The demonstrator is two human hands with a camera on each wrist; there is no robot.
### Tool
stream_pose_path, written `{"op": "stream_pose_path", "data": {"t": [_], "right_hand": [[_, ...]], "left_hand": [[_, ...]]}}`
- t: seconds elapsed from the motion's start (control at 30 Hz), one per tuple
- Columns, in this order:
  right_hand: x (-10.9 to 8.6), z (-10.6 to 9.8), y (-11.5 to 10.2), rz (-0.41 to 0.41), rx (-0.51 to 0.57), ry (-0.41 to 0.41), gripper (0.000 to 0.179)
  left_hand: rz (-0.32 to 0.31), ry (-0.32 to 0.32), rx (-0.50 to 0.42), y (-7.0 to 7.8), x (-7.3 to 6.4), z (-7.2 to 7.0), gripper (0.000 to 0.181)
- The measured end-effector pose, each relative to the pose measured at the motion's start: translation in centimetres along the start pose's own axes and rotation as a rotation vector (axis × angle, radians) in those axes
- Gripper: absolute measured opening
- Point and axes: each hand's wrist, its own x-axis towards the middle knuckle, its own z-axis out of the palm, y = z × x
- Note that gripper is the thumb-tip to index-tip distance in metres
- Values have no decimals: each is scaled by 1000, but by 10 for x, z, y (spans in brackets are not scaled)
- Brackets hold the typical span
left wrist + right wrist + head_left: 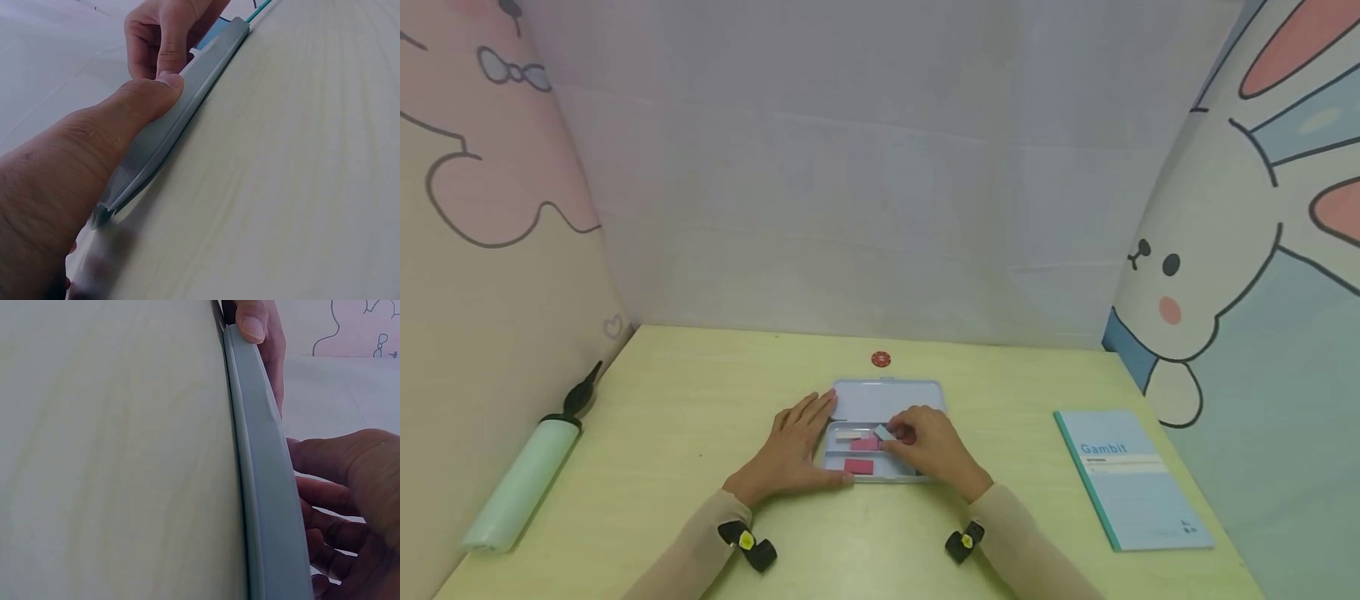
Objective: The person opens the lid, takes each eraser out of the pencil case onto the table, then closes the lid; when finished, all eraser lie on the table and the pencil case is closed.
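A flat pale-blue case (887, 402) lies open on the table, its lid folded back. In its lower half, a divider separates two long compartments. A pink block (859, 467) lies in the front one; another pink block (864, 445) and a whitish piece (850, 435) lie in the rear one. My left hand (793, 450) rests along the case's left side with fingers extended, thumb on the front rim. Over the right part of the rear compartment, my right hand (936, 446) pinches a small light-blue block (883, 432) between thumb and fingers; its fingertips are partly hidden.
A red round chip (881, 358) lies behind the case. To the right is a blue notebook (1135, 479) with a green spine. A mint-green hand pump (527, 483) with a black nozzle lies at the left edge. Walls stand at the back and sides.
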Motion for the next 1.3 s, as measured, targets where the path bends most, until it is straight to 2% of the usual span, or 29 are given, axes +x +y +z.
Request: {"op": "stream_pose_path", "data": {"t": [0.27, 0.47, 0.57, 0.77, 1.0, 1.13, 1.3], "right_hand": [[3, 4, 0, -13, -24, 23, 16], [-1, 0, 4, 32, 66, 69, 14], [-3, -6, 13, 49, 85, 116, 14], [-7, -27, 35, 60, 39, 207, 15], [-12, -49, 67, 139, -44, 259, 16], [-16, -56, 80, 204, -74, 248, 14], [-20, -57, 88, 282, -86, 178, 15]], "left_hand": [[0, 0, 4, -2, 1, 2, 130], [-3, -13, 9, -1, 2, 2, 131], [-6, -22, 1, -1, 3, 1, 131], [-12, -19, 4, -1, 2, 1, 130], [-4, -10, -17, -1, 1, 0, 131], [3, -3, -18, -1, 1, 0, 130], [6, 0, -15, -1, 1, 0, 130]]}}
